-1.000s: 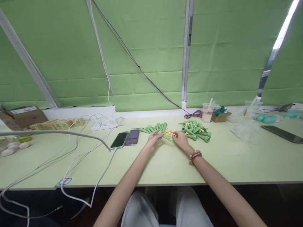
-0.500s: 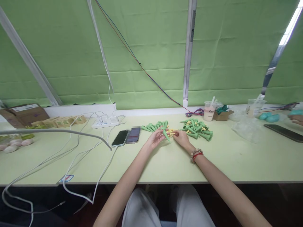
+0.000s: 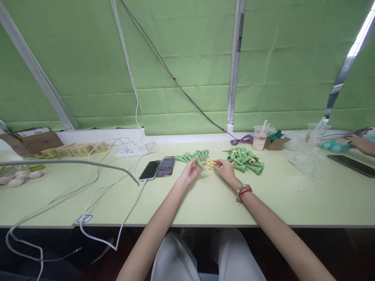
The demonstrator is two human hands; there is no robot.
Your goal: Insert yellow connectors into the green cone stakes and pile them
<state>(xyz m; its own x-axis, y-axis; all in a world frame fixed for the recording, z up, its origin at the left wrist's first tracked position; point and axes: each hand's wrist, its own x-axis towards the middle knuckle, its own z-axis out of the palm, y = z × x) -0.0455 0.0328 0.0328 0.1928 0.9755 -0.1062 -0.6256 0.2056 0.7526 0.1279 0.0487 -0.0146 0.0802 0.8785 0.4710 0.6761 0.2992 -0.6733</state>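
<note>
My left hand (image 3: 190, 172) is closed around a green plastic cone-shaped spike (image 3: 202, 164), its narrow tip slanting down to the right. Small yellow pieces (image 3: 210, 165) lie in a heap between my hands. At the right edge of that heap, the fingers of my right hand (image 3: 225, 170) are pinched together on what looks like one small yellow piece; the fingertips partly hide it. Behind my left hand lies a row of green cones (image 3: 183, 158). A looser pile of green cones (image 3: 246, 160), some with yellow bits, sits beyond my right hand.
Two phones (image 3: 149, 171) and a power strip (image 3: 131, 150) with white cables are on the left. To the right stand a drink cup (image 3: 259, 139), a small cardboard box (image 3: 276, 143) and crumpled clear plastic (image 3: 306, 162). Another person's hand (image 3: 361, 143) is at the far right.
My left hand has drawn the cone slightly left and back from the yellow heap. My right hand has stayed nearly in place. The other person's hand has reached further in.
</note>
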